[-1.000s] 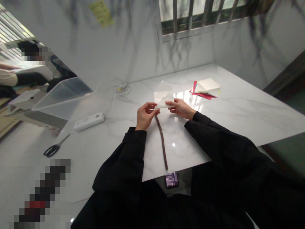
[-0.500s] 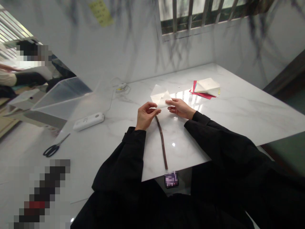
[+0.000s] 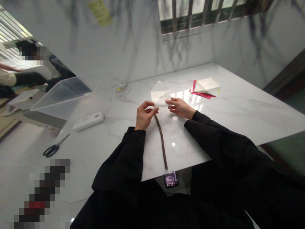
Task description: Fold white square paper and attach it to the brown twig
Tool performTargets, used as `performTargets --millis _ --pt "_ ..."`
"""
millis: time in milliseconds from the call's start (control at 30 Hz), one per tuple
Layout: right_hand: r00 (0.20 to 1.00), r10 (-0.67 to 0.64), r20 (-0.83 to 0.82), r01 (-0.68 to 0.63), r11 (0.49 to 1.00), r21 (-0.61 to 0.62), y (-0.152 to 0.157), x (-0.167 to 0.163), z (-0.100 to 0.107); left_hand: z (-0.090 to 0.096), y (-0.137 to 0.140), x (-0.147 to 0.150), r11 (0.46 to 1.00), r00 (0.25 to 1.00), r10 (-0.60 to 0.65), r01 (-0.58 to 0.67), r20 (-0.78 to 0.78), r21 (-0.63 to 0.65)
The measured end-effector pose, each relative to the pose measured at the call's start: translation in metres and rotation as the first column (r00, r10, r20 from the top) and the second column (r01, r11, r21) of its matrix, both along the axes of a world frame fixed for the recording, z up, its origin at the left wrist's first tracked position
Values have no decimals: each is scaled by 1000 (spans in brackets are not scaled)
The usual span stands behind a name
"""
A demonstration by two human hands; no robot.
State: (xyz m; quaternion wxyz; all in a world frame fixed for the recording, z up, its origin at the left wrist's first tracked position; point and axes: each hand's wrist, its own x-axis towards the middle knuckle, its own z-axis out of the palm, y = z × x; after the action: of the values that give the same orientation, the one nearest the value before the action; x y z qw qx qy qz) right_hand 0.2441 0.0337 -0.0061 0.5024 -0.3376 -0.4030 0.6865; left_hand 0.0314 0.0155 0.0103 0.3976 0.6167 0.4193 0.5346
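We see a thin white paper sheet (image 3: pixel 160 94), part-folded w/ a triangular flap, held just above the marble table, and a slim dark-brown stick (image 3: pixel 161 140) lying flat beneath it, running toward us.

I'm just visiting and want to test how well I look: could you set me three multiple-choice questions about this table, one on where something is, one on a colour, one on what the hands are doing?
1. Where are the scissors?
A. On the table's left side, away from both hands
B. On the paper stack
C. In the right hand

2. What colour is the sheet at the bottom of the paper stack?
A. Blue
B. Red
C. Black

3. How is the white paper held?
A. Lying flat, untouched
B. Pinched by the left hand and right hand, above the table
C. Trapped under the stick

Answers: 1 A, they lie far left of the sleeves. 2 B, a red edge shows under the pale sheets. 3 B, fingers of both hands grip its lower edge.
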Motion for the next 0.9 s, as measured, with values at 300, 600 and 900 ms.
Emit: performTargets --millis 300,600,900 --pt "1000 -19 -17 19 1000 -22 1 0 1 -8 7 -2 999 999 -36 36 -22 36" --pt "1000 4 27 -4 1000 -21 0 -1 -2 -6 7 -2 999 1000 -6 6 9 54" --pt "1000 -14 -21 13 999 -32 1 0 -1 -4 6 -3 998 1000 28 -28 -4 58"
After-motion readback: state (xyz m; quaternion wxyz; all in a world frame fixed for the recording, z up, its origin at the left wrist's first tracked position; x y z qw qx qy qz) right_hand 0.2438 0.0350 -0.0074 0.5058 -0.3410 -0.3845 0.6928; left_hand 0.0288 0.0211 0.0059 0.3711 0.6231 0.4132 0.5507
